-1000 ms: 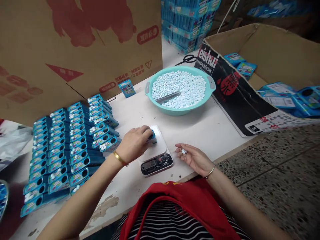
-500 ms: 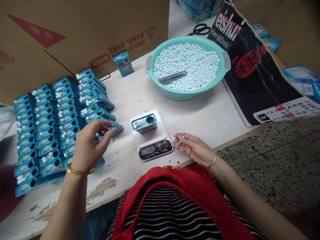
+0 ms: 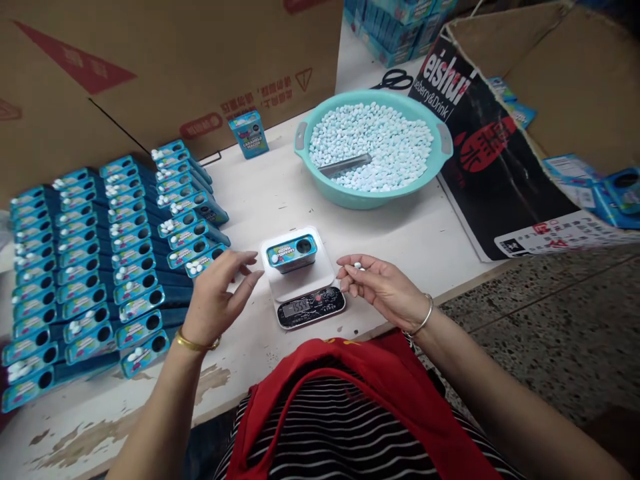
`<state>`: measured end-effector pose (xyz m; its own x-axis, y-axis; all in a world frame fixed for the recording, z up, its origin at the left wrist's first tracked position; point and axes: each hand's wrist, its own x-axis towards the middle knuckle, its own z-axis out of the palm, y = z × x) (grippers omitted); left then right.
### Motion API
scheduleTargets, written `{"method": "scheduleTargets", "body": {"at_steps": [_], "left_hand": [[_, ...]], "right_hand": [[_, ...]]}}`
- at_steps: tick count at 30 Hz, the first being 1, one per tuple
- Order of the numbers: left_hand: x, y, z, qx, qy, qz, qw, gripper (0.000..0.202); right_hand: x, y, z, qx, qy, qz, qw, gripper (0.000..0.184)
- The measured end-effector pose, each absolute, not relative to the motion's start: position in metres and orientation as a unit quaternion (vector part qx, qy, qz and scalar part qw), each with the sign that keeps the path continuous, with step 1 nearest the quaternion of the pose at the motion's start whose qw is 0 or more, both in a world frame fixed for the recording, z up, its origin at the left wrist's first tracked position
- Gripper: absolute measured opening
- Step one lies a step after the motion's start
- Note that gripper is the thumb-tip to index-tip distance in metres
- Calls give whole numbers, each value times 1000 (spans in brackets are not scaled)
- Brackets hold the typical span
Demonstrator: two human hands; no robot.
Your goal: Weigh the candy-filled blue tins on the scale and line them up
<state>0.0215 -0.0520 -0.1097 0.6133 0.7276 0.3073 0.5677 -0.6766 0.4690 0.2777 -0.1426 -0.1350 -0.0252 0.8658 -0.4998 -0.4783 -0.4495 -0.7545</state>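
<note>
A small blue tin (image 3: 292, 253) with a round hole lies on the white platform of a digital scale (image 3: 303, 283), whose display is lit. My left hand (image 3: 219, 293) hovers just left of the scale, fingers spread and holding nothing. My right hand (image 3: 379, 285) rests right of the scale, palm up, fingers curled around a few small white candies (image 3: 357, 266). A teal basin (image 3: 373, 148) full of pale blue-white candies, with a metal scoop (image 3: 345, 165) lying in it, stands behind the scale.
Several rows of blue tins (image 3: 107, 247) cover the table's left side. One tin (image 3: 249, 134) stands against a large cardboard box (image 3: 150, 67). Scissors (image 3: 394, 81) lie behind the basin. A black-printed carton (image 3: 500, 147) with blue packs sits right. The table's front edge runs near my body.
My left hand let go of the tin on the scale, swung out to the left, and now has come back beside the scale. My right hand has shifted slightly towards the scale.
</note>
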Motion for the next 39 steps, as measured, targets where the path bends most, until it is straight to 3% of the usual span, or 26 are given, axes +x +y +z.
{"method": "scheduleTargets", "body": {"at_steps": [7, 14, 22, 25, 27, 31, 35, 39], "left_hand": [[31, -54, -118, 877, 346, 298, 148, 24], [39, -48, -119, 890, 330, 287, 131, 17], [55, -55, -100, 879, 338, 264, 208, 8], [69, -67, -88, 910, 284, 229, 199, 21], [73, -67, -84, 920, 274, 219, 173, 30], [68, -48, -92, 892, 337, 251, 166, 34], [62, -33, -102, 920, 336, 153, 129, 56], [66, -7, -99, 935, 328, 82, 109, 35]], "right_hand": [[269, -110, -107, -483, -305, 660, 488, 15], [264, -111, -121, -456, -253, 697, 492, 18], [255, -132, -137, -419, -142, 755, 484, 27], [247, -137, -137, -360, -79, 814, 449, 39], [247, -140, -138, -348, -48, 829, 435, 38], [265, -147, -147, -404, -41, 774, 485, 21], [288, -155, -167, -465, -36, 705, 534, 18], [293, -158, -182, -506, 10, 672, 541, 20]]}}
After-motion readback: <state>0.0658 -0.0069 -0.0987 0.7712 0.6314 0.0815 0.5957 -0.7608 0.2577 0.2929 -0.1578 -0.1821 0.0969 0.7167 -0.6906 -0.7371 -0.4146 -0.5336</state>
